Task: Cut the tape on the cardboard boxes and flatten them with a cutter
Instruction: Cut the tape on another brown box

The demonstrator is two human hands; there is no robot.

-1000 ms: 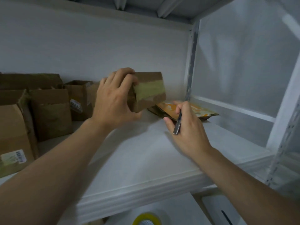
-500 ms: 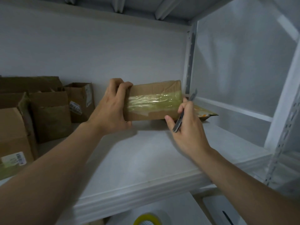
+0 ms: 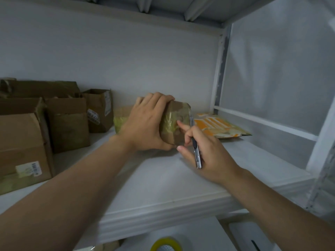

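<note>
On white shelf [image 3: 163,182], left hand [image 3: 145,127] gripping taped box [image 3: 176,122], right hand [image 3: 204,151] holding cutter [image 3: 196,151] against it.

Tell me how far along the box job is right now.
Done: no flattened box in view. In hand: the left hand grips the small taped box; the right hand holds the cutter with its tip at the box's taped end, tape apparently uncut. Left: cutting and flattening this one, then the cardboard boxes standing at left.
</note>
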